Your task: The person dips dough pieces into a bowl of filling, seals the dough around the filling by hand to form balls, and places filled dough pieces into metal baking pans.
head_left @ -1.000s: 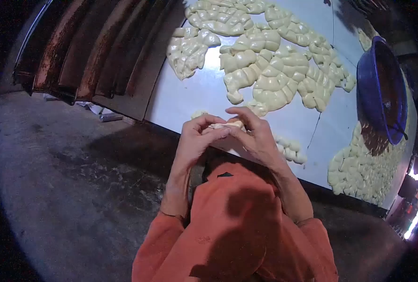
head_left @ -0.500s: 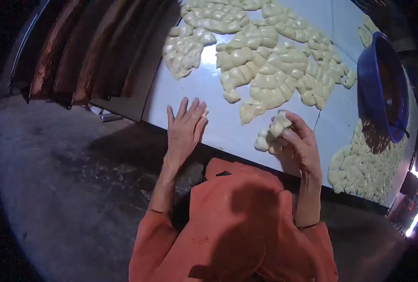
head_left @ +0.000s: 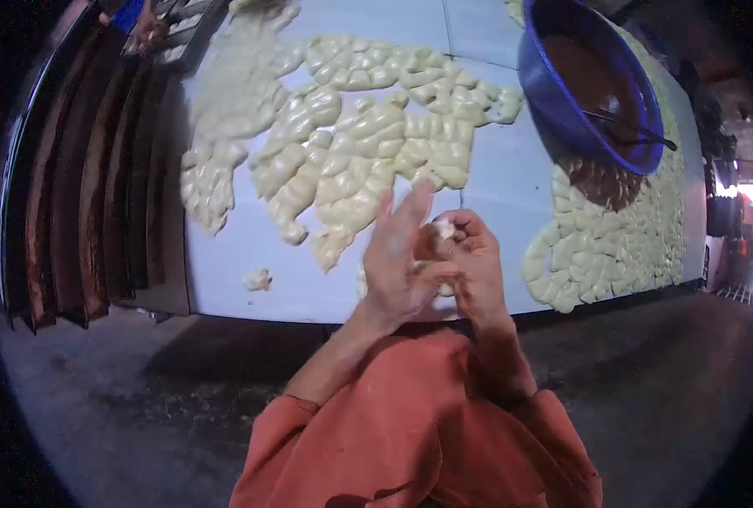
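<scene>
My left hand [head_left: 398, 262] is raised over the front part of the white table [head_left: 309, 292], its fingers stretched out and slightly blurred. Close beside it on the right, my right hand [head_left: 476, 258] pinches a small piece of pale dough [head_left: 444, 229] between thumb and fingers. Behind both hands spreads a wide sheet of joined, glossy dough pieces [head_left: 351, 169]. A small lump of dough [head_left: 258, 279] lies alone to the left. Some dough beneath the hands is partly hidden by them.
A blue basin [head_left: 554, 110] with brown contents and a dark-handled utensil [head_left: 639, 131] stands at the back right. More dough pieces [head_left: 597, 254] cover the right side. Rusty metal trays [head_left: 88, 195] line the left. At the far upper left shows another person's hand [head_left: 145, 30].
The view has turned to the right. My left hand has lifted off the table and come beside my right hand, which still holds dough. Another person's hand has come into view.
</scene>
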Action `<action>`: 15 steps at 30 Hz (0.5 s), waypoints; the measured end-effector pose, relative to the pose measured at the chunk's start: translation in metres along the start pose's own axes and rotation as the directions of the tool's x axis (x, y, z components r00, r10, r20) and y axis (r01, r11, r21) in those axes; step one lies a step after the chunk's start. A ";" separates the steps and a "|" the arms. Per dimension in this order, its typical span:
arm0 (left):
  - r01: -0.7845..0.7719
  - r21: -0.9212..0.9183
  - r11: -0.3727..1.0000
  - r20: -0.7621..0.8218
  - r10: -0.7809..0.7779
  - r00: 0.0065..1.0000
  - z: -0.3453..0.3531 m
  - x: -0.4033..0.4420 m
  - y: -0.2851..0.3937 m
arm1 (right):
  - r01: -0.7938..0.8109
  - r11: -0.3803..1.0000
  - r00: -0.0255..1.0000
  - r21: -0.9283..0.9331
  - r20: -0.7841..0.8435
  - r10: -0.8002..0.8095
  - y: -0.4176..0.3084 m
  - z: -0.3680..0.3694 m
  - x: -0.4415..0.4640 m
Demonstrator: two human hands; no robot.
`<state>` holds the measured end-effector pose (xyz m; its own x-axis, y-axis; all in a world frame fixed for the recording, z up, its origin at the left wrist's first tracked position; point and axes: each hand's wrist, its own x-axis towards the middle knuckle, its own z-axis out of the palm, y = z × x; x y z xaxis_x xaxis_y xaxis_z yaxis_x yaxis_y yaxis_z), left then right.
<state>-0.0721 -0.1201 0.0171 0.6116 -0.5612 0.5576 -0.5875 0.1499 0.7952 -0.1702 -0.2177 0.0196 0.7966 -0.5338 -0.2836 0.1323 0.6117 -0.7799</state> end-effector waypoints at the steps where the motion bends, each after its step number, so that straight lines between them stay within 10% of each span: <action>1: -0.049 -0.083 0.995 -0.028 0.047 0.998 0.024 0.006 -0.003 | 0.001 0.991 0.996 0.133 0.090 -0.013 -0.009 0.000 -0.003; 3: 0.170 -0.386 0.907 0.028 -0.173 0.985 0.052 -0.004 -0.006 | 0.006 0.966 0.998 0.259 -0.055 0.008 -0.019 0.001 -0.004; 5: 0.066 -0.458 0.886 -0.007 -0.077 0.997 0.084 0.002 -0.010 | -0.028 0.958 0.998 0.284 -0.038 0.041 -0.041 -0.011 -0.003; 7: 0.257 -0.740 0.622 0.055 -0.324 0.944 0.112 -0.003 -0.005 | 0.055 0.963 0.997 0.262 -0.064 -0.039 -0.050 -0.037 0.005; 9: 0.283 -0.720 0.634 0.150 -0.256 0.955 0.126 -0.003 -0.012 | -0.012 0.974 1.000 0.226 -0.019 0.017 -0.067 -0.058 0.013; 15: 0.595 -0.345 0.726 0.405 -0.457 0.792 0.110 0.021 0.006 | 0.427 0.851 0.852 -0.304 -0.180 -0.492 -0.213 -0.130 0.066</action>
<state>-0.1208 -0.2205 0.0075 0.5383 -0.8426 -0.0179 0.1204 0.0559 0.9911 -0.2227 -0.4598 0.0946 0.5071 -0.8609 0.0416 0.2735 0.1149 -0.9550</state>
